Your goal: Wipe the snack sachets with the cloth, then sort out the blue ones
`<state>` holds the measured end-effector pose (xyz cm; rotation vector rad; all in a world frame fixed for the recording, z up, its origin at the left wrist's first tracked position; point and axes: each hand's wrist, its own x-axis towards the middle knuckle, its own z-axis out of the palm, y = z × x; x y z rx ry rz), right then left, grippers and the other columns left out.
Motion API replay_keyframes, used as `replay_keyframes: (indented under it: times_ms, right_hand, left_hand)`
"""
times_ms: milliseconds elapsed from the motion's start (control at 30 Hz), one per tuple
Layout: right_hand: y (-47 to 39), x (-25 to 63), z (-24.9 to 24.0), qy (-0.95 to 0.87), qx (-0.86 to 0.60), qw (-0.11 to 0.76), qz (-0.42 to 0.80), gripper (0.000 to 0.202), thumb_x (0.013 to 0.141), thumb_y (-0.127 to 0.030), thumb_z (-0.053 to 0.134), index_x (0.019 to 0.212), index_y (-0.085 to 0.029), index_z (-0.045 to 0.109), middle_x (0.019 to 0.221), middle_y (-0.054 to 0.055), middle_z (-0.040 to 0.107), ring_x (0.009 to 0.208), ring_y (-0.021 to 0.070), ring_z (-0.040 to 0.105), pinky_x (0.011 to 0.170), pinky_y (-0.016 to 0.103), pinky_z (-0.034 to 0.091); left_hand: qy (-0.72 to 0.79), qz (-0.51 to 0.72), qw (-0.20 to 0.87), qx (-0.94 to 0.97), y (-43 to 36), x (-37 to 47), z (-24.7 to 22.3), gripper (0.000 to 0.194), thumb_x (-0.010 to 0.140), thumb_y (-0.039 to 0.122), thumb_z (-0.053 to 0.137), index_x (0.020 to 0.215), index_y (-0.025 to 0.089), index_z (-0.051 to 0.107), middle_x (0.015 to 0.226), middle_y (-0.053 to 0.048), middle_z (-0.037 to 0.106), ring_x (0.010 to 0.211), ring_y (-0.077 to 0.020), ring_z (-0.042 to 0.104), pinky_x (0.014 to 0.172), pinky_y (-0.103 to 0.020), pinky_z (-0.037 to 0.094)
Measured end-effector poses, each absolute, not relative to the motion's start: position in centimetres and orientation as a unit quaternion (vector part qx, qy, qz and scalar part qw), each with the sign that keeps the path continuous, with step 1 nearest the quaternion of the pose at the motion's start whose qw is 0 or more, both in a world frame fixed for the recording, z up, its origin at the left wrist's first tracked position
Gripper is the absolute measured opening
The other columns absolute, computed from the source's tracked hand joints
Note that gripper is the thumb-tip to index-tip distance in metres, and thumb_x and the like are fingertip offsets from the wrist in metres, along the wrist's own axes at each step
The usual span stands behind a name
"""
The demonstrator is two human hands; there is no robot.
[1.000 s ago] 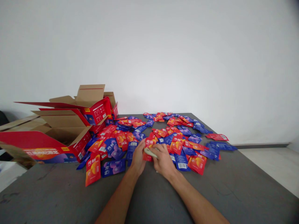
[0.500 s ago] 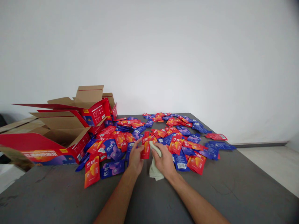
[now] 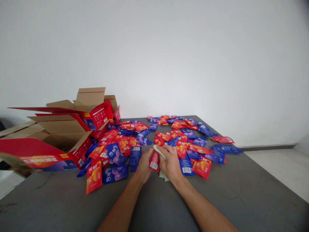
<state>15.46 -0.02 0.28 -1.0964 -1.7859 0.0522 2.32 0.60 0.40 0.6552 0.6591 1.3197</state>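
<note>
Held by my left hand (image 3: 144, 166) is a red pouch (image 3: 154, 162), its barcode side facing up toward me. My right hand (image 3: 171, 162) grips a folded pale green cloth (image 3: 159, 152) and presses it at the pouch's upper end; part of the cloth hangs below the palm. Both hands meet over the front middle of the table, and their fingers partly cover the pouch. A blue pouch (image 3: 135, 158) lies just left of my left hand. To the right of my right hand lies another blue pouch (image 3: 186, 165), barcode up.
Open red cardboard boxes (image 3: 43, 154) with raised flaps stand at the left. Many red and blue pouches, such as a red one (image 3: 94, 176) and a blue one (image 3: 115, 174), lie scattered over the dark grey table (image 3: 60, 203). A white wall (image 3: 169, 58) rises behind.
The red pouch has been turned from its printed front to its barcode side. My hands have come closer together, and the cloth now presses at the pouch's upper end.
</note>
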Motion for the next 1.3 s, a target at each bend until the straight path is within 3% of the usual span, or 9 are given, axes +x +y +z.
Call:
replay_keyframes:
  times_ms: [167, 467, 567, 733, 967, 1067, 1167, 1300]
  right_hand:
    - [0.6, 16.6, 0.5, -0.726, -0.477, 0.496, 0.004, 0.042, 0.094, -0.015, 0.050, 0.130, -0.029, 0.065, 0.118, 0.008, 0.064, 0.106, 0.0248, 0.052, 0.093, 0.041, 0.044]
    - [-1.8, 14.0, 1.3, -0.838, -0.365, 0.385, 0.130, 0.041, 0.091, -0.008, 0.051, 0.122, -0.028, 0.067, 0.109, 0.004, 0.070, 0.100, 0.0196, 0.060, 0.095, 0.038, 0.040]
    - [-1.6, 14.3, 1.2, -0.842, -0.370, 0.367, 0.139, 0.040, 0.089, -0.007, 0.053, 0.118, -0.028, 0.069, 0.106, 0.003, 0.071, 0.101, 0.0190, 0.062, 0.098, 0.038, 0.039]
    - [0.3, 16.2, -0.1, -0.783, -0.497, 0.368, 0.071, 0.036, 0.084, -0.008, 0.056, 0.111, -0.025, 0.074, 0.102, 0.008, 0.070, 0.097, 0.0232, 0.061, 0.096, 0.039, 0.042]
    - [2.8, 19.7, -0.8, -0.721, -0.596, 0.353, 0.007, 0.026, 0.082, -0.013, 0.059, 0.100, -0.021, 0.077, 0.097, 0.011, 0.070, 0.089, 0.0252, 0.061, 0.086, 0.038, 0.045]
    - [2.8, 19.8, -1.0, -0.719, -0.603, 0.345, -0.001, 0.026, 0.082, -0.014, 0.058, 0.097, -0.022, 0.077, 0.096, 0.012, 0.070, 0.088, 0.0256, 0.061, 0.085, 0.039, 0.045]
    - [2.7, 19.4, -1.3, -0.723, -0.597, 0.348, -0.002, 0.027, 0.081, -0.013, 0.058, 0.098, -0.023, 0.077, 0.094, 0.012, 0.071, 0.088, 0.0262, 0.060, 0.084, 0.039, 0.044]
    - [2.6, 19.2, -1.6, -0.729, -0.585, 0.355, -0.005, 0.027, 0.083, -0.016, 0.058, 0.100, -0.024, 0.077, 0.092, 0.011, 0.071, 0.088, 0.0255, 0.060, 0.085, 0.040, 0.044]
  left_hand:
    - [0.285, 0.580, 0.670, 0.365, 0.0, 3.1, 0.0, 0.043, 0.084, 0.042, 0.070, 0.119, 0.016, 0.070, 0.115, -0.011, 0.073, 0.110, -0.0260, 0.066, 0.098, -0.037, 0.048]
    - [0.359, 0.649, 0.552, 0.381, 1.7, 0.9, -0.5, 0.035, 0.083, 0.032, 0.065, 0.115, 0.019, 0.072, 0.120, -0.009, 0.071, 0.120, -0.0253, 0.061, 0.103, -0.039, 0.045]
    - [0.436, 0.623, 0.460, 0.458, 1.9, 0.2, -0.3, 0.033, 0.083, 0.026, 0.063, 0.114, 0.022, 0.074, 0.123, -0.008, 0.070, 0.126, -0.0253, 0.056, 0.110, -0.040, 0.038]
    - [0.522, 0.561, 0.255, 0.590, 2.0, -1.1, -0.1, 0.034, 0.083, 0.022, 0.062, 0.115, 0.026, 0.074, 0.121, -0.010, 0.068, 0.118, -0.0278, 0.058, 0.110, -0.042, 0.035]
    - [0.720, 0.381, -0.012, 0.580, 2.4, -4.3, -1.3, 0.036, 0.084, 0.015, 0.054, 0.111, 0.026, 0.075, 0.130, -0.015, 0.059, 0.128, -0.0383, 0.044, 0.110, -0.056, 0.024]
    - [0.725, 0.368, -0.020, 0.583, 2.6, -4.2, -2.1, 0.033, 0.081, 0.012, 0.054, 0.103, 0.023, 0.076, 0.125, -0.017, 0.061, 0.130, -0.0402, 0.040, 0.110, -0.058, 0.020]
    - [0.676, 0.388, 0.057, 0.624, 2.9, -2.3, -2.8, 0.025, 0.084, 0.019, 0.054, 0.097, 0.019, 0.076, 0.116, -0.020, 0.065, 0.122, -0.0412, 0.045, 0.105, -0.057, 0.025]
    - [0.599, 0.403, 0.150, 0.675, 2.9, 1.2, -3.6, 0.021, 0.082, 0.026, 0.063, 0.099, 0.024, 0.075, 0.101, -0.014, 0.072, 0.105, -0.0345, 0.057, 0.097, -0.045, 0.035]
